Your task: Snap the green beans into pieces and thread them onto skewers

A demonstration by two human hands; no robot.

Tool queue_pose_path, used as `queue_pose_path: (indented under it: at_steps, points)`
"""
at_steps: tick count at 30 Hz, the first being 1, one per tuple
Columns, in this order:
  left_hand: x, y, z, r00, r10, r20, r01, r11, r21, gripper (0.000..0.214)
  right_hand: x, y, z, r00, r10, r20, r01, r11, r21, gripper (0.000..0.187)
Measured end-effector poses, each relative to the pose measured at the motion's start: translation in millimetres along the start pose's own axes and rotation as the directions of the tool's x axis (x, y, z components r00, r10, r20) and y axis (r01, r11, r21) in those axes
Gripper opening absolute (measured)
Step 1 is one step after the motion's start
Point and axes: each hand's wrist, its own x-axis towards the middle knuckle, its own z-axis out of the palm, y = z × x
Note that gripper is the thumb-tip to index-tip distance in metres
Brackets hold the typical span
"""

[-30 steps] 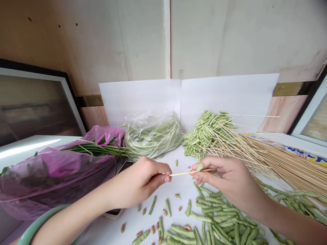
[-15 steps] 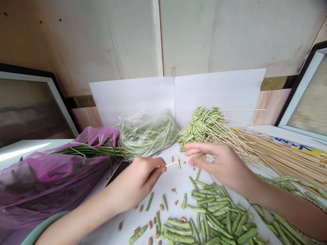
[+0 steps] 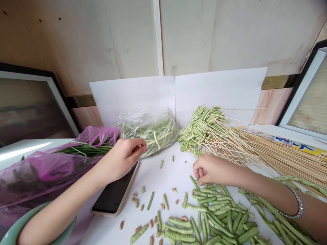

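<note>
My left hand (image 3: 127,154) pinches a bamboo skewer (image 3: 166,135) near its blunt end, holding it tilted up to the right. One cut green bean piece (image 3: 156,141) is threaded crosswise on the skewer, in front of the clear bag of long beans (image 3: 133,131). My right hand (image 3: 211,169) is lowered with curled fingers at the far edge of the pile of cut green bean pieces (image 3: 217,207). Its fingertips are close to the topmost pieces; whatever they hold is hidden.
Filled skewers (image 3: 201,127) are heaped at the back, beside bare bamboo skewers (image 3: 281,153). A phone (image 3: 114,197) lies under my left forearm, by a purple bag (image 3: 46,170) of greens. Loose brown seeds (image 3: 162,206) dot the white surface. Long beans (image 3: 276,214) lie at right.
My left hand has moved left and up with the skewer, uncovering the phone. The right hand has left the skewer's tip and dropped to the bean pile, its fingers curling in.
</note>
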Motion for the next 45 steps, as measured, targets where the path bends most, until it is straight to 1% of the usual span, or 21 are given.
queue_pose_path:
  at_steps: [2, 3, 5, 6, 8, 10, 13, 14, 16, 19, 21, 23, 25, 27, 31, 34, 39, 45]
  points:
    - [-0.3, 1.1, 2.3, 1.0, 0.021, 0.017, -0.021, 1.0, 0.001, 0.025, 0.0, -4.1, 0.5, 1.0, -0.006, -0.018, 0.006, 1.0, -0.017, 0.015]
    - [-0.6, 1.7, 3.7, 0.999, 0.032, 0.027, -0.032, 0.999, -0.002, 0.025, -0.2, -6.4, 0.8, 0.999, -0.016, -0.031, 0.016, 1.0, -0.018, 0.019]
    - [-1.2, 2.6, 6.5, 0.997, 0.051, 0.052, -0.05, 0.999, -0.016, 0.023, -1.1, -10.7, 1.9, 0.997, -0.053, -0.059, 0.053, 0.999, -0.01, 0.036]
    - [-1.5, 2.8, 7.9, 0.996, 0.057, 0.065, -0.056, 0.998, -0.024, 0.023, -1.9, -12.5, 2.7, 0.994, -0.079, -0.072, 0.079, 0.997, -0.004, 0.041]
    - [-1.7, 2.9, 10.7, 0.994, 0.064, 0.091, -0.061, 0.997, -0.037, 0.022, -3.5, -14.7, 4.7, 0.986, -0.139, -0.092, 0.14, 0.99, 0.009, 0.041]
    - [-1.5, 2.3, 13.4, 0.991, 0.071, 0.11, -0.067, 0.997, -0.04, 0.021, -4.0, -15.0, 7.1, 0.975, -0.194, -0.109, 0.197, 0.98, 0.025, 0.033]
    - [-0.7, 0.9, 17.1, 0.99, 0.08, 0.115, -0.075, 0.996, -0.046, 0.02, -0.8, -12.7, 10.1, 0.956, -0.248, -0.154, 0.262, 0.962, 0.078, 0.005]
    - [-0.4, 0.5, 18.0, 0.99, 0.08, 0.114, -0.075, 0.996, -0.048, 0.02, 1.2, -11.6, 10.5, 0.949, -0.255, -0.186, 0.278, 0.955, 0.107, 0.007]
    - [-0.1, 0.0, 19.5, 0.991, 0.071, 0.114, -0.066, 0.997, -0.051, 0.021, 5.8, -8.8, 10.3, 0.928, -0.233, -0.29, 0.294, 0.937, 0.187, 0.013]
    - [-0.4, 0.7, 21.4, 0.99, 0.065, 0.124, -0.057, 0.996, -0.066, 0.022, 12.4, -4.1, 8.1, 0.877, -0.115, -0.466, 0.306, 0.882, 0.359, 0.015]
    - [-0.9, 2.2, 22.6, 0.986, 0.071, 0.15, -0.058, 0.995, -0.085, 0.022, 15.6, -1.7, 7.0, 0.841, -0.033, -0.541, 0.333, 0.819, 0.468, 0.02]
    - [-1.8, 4.5, 24.0, 0.979, 0.079, 0.186, -0.06, 0.993, -0.105, 0.022, 16.9, -1.2, 6.7, 0.815, 0.024, -0.578, 0.366, 0.753, 0.547, 0.025]
    - [-2.7, 6.8, 25.5, 0.973, 0.089, 0.214, -0.065, 0.991, -0.12, 0.021, 16.5, -3.2, 6.9, 0.805, 0.059, -0.591, 0.39, 0.699, 0.6, 0.03]
    - [-3.5, 8.6, 27.0, 0.969, 0.101, 0.226, -0.072, 0.989, -0.131, 0.021, 14.8, -7.0, 6.9, 0.803, 0.072, -0.592, 0.408, 0.656, 0.634, 0.034]
    - [-4.5, 10.0, 29.2, 0.967, 0.099, 0.235, -0.065, 0.987, -0.148, 0.021, 11.2, -14.7, 5.2, 0.803, 0.061, -0.593, 0.442, 0.606, 0.661, 0.03]
    - [-4.7, 9.7, 29.4, 0.968, 0.101, 0.231, -0.065, 0.986, -0.156, 0.021, 10.0, -16.9, 3.7, 0.799, 0.064, -0.598, 0.453, 0.589, 0.669, 0.028]
    - [-4.1, 8.5, 28.3, 0.971, 0.116, 0.208, -0.084, 0.984, -0.155, 0.023, 10.4, -15.8, 3.3, 0.784, 0.102, -0.612, 0.455, 0.577, 0.679, 0.032]
    - [-4.0, 9.8, 29.8, 0.97, 0.102, 0.221, -0.069, 0.986, -0.153, 0.022, 10.9, -16.2, 4.9, 0.785, 0.106, -0.61, 0.454, 0.571, 0.684, 0.032]
